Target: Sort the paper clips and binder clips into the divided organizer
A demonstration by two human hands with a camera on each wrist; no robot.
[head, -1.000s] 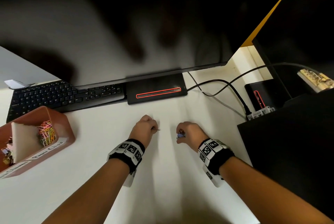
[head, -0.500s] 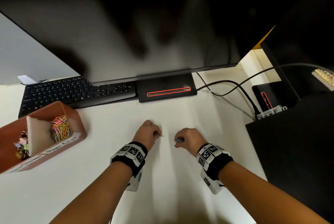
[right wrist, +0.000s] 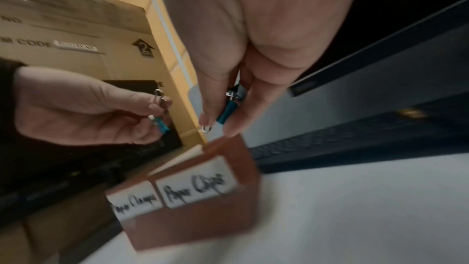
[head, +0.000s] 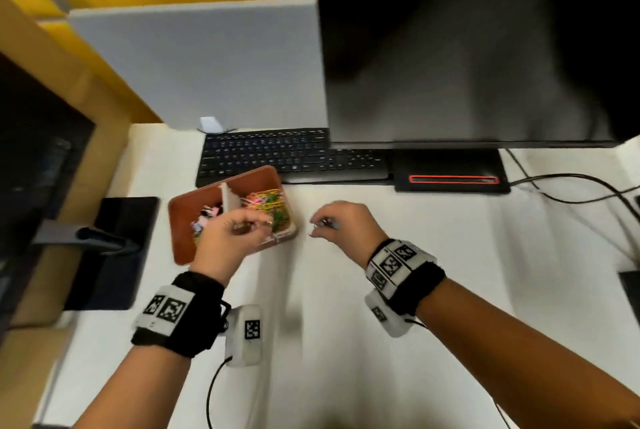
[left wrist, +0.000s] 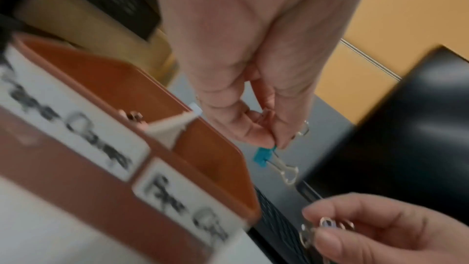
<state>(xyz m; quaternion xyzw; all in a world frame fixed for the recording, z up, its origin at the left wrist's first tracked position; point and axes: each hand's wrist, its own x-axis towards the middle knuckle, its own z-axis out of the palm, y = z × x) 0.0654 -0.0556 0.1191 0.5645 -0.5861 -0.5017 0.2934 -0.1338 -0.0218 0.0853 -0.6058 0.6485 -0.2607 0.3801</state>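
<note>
A brown divided organizer (head: pixel 179 245) stands on the white desk in front of the keyboard. Its right compartment holds coloured paper clips (head: pixel 268 201); its left holds binder clips (head: pixel 204 220). A white divider (head: pixel 227 198) parts them. The labels read "Paper Clamps" (right wrist: pixel 134 202) and "Paper Clips" (right wrist: pixel 195 189). My left hand (head: pixel 263 222) hovers over the organizer's near edge and pinches a blue binder clip (left wrist: pixel 262 157) by one silver handle. My right hand (head: pixel 320 224) is just right of the organizer and pinches a teal binder clip (right wrist: pixel 227 111) between thumb and fingers.
A black keyboard (head: pixel 277 154) lies behind the organizer, with a dark monitor (head: pixel 478 57) and its base (head: pixel 450 172) to the right. Cables (head: pixel 571 186) trail at the far right. A cardboard box (head: pixel 69 116) and a black pad (head: pixel 114 252) sit on the left.
Both hands lifted off the desk's middle and moved left to the organizer, each keeping its clip. The left hand is now over the organizer. The head view swung left.
</note>
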